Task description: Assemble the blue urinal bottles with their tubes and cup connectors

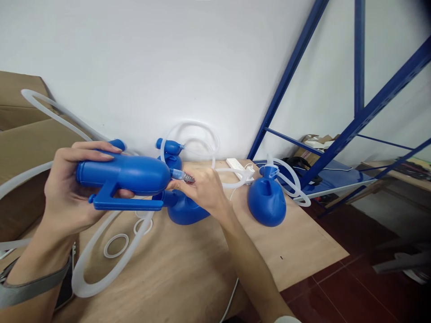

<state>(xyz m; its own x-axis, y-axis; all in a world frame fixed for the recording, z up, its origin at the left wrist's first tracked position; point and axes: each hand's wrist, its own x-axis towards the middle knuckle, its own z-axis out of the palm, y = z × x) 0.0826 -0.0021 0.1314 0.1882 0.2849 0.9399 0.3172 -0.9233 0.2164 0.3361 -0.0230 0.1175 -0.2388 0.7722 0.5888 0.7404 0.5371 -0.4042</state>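
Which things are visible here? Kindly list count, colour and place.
Handled container: one, blue, in left hand
Connector: one, clear, at container's tip
Metal piece: one, grey, at right hand
Vessels: several, blue, tabletop
Tubing: uncounted, whitish, around hands and vessels
Rings: two, white, tabletop
Power strip: one, white, near wall
Table: one, brown, below hands
Boxes: uncounted, brown, left
Rack: one, blue, right
Floor: one, red, right
Wristband: one, grey, left wrist
Left hand: one, around container
Right hand: one, at metal piece

Passable over the pale brown wooden tabletop (161, 278), between the looped translucent plastic tube (84, 289) and the bare right forearm (247, 249). Passable also right of that forearm, but blocked toward the white wall (168, 67) by the rounded blue plastic bottle (266, 204) there.
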